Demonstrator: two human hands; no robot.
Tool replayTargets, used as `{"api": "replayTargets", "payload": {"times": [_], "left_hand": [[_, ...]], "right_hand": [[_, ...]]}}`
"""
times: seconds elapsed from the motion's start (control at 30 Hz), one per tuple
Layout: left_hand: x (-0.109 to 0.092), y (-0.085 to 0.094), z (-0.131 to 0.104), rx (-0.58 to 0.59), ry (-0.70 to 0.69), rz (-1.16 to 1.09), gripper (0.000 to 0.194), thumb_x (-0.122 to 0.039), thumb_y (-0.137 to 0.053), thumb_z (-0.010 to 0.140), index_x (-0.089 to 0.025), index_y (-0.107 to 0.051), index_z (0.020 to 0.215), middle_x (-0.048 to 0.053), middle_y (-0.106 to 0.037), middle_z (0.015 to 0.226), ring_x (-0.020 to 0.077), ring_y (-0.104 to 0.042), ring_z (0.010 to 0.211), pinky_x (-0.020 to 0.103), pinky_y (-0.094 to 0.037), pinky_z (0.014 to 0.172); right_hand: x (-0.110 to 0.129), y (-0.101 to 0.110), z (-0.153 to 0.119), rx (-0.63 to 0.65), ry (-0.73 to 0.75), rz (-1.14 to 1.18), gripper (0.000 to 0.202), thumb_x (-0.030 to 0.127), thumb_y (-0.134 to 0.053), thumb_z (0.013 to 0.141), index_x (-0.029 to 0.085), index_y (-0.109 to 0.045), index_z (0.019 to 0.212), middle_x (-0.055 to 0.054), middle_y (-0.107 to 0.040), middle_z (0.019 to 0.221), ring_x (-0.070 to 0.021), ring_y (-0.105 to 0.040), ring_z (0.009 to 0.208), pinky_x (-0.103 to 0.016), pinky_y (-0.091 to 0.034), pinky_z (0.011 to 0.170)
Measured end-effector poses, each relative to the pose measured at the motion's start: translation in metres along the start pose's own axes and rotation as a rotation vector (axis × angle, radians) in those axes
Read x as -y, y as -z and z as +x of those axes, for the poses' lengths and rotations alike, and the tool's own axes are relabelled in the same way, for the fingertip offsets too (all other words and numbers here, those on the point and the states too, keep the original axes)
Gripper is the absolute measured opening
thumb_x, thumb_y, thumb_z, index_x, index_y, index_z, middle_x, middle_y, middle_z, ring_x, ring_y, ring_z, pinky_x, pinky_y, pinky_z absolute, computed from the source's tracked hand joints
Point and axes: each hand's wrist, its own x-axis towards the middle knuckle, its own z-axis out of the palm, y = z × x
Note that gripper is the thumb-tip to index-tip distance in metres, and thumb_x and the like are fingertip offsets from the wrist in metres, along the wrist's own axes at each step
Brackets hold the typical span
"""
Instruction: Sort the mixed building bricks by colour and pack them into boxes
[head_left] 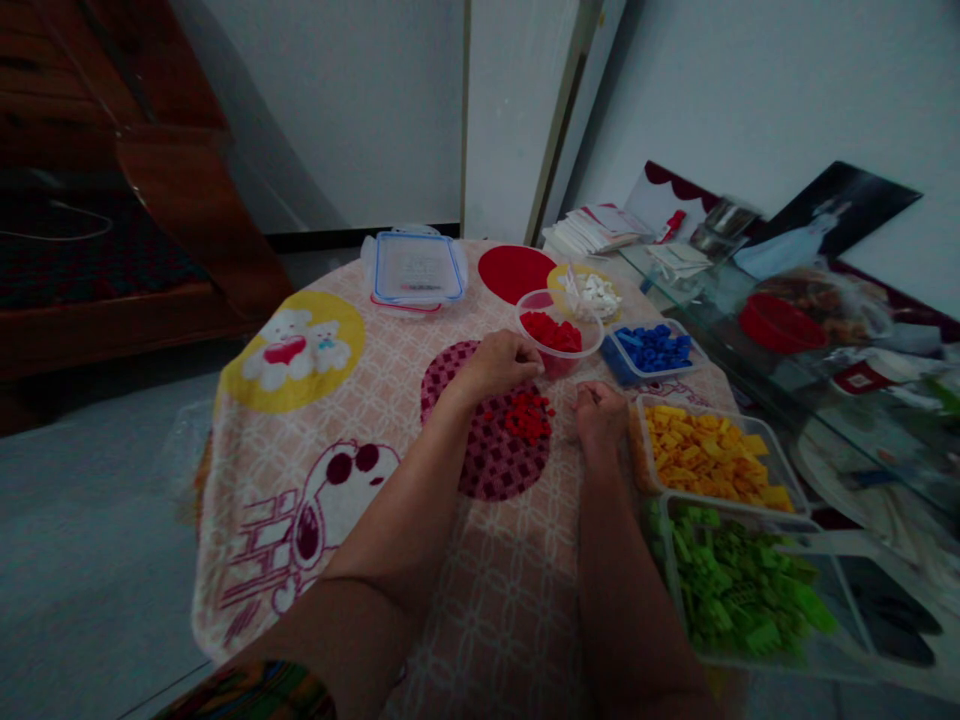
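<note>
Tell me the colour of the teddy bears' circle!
The circle is yellow, clearest in the head view.

"Background?" "Dim room, pale walls (360, 120); red-brown wooden seat (172, 210) left of the hands."

"Right side?" "Glass shelf (697, 310), cluttered. Cloth-covered table (495, 600) under the hands, grey floor (97, 500) off to their left."

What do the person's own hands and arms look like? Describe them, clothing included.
The left hand and right hand are gloveless, with no watch or bracelet visible. Both forearms are uncovered. A dark patterned cloth with green and reddish-orange, apparently a sleeve, shows by the left arm.
</note>
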Motion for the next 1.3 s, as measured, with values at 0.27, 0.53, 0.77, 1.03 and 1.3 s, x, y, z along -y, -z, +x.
{"api": "replayTargets", "payload": {"times": [0.27, 0.53, 0.77, 1.03, 1.3], "left_hand": [[0.004, -0.024, 0.001, 0.249, 0.065, 0.446, 0.018, -0.019, -0.074, 0.075, -0.02, -0.082, 0.091, 0.006, -0.079, 0.089, 0.0205, -0.072, 0.086, 0.026, -0.051, 0.076], [0.001, -0.025, 0.001, 0.307, 0.055, 0.423, 0.024, -0.013, -0.071, 0.075, -0.017, -0.083, 0.096, 0.008, -0.08, 0.092, 0.0227, -0.073, 0.089, 0.028, -0.051, 0.077], [0.003, -0.027, 0.001, 0.237, 0.039, 0.375, 0.025, -0.009, -0.066, 0.075, -0.018, -0.084, 0.09, 0.007, -0.079, 0.084, 0.0202, -0.072, 0.082, 0.027, -0.052, 0.08], [0.005, -0.029, 0.002, 0.208, 0.032, 0.354, 0.03, -0.004, -0.06, 0.074, -0.019, -0.083, 0.087, 0.006, -0.079, 0.085, 0.0193, -0.071, 0.084, 0.027, -0.053, 0.083], [-0.001, -0.022, 0.005, 0.057, -0.006, 0.076, 0.014, -0.012, -0.065, 0.078, -0.015, -0.079, 0.078, 0.003, -0.075, 0.074, 0.0142, -0.067, 0.069, 0.025, -0.051, 0.074]], "right_hand": [[-0.001, 0.0, 0.001, 0.0, 0.024, 0.007, 0.031, 0.038, -0.047, 0.081, 0.019, -0.071, 0.078, -0.006, -0.069, 0.068, -0.0231, -0.061, 0.067, -0.034, -0.044, 0.069], [0.001, 0.0, 0.0, -0.001, 0.006, -0.012, 0.031, 0.037, -0.047, 0.083, 0.019, -0.073, 0.08, -0.006, -0.07, 0.069, -0.0228, -0.06, 0.068, -0.034, -0.043, 0.069], [0.002, 0.001, 0.0, -0.002, 0.011, 0.013, 0.03, 0.037, -0.047, 0.082, 0.019, -0.072, 0.078, -0.006, -0.069, 0.068, -0.0227, -0.061, 0.066, -0.033, -0.044, 0.068], [0.003, 0.001, -0.001, -0.005, 0.017, -0.006, 0.032, 0.036, -0.047, 0.083, 0.019, -0.073, 0.081, -0.007, -0.071, 0.07, -0.023, -0.062, 0.069, -0.034, -0.044, 0.07], [0.001, 0.001, 0.0, 0.0, 0.011, -0.003, 0.031, 0.037, -0.047, 0.083, 0.018, -0.072, 0.079, -0.007, -0.07, 0.069, -0.0232, -0.061, 0.067, -0.034, -0.042, 0.07]]}}
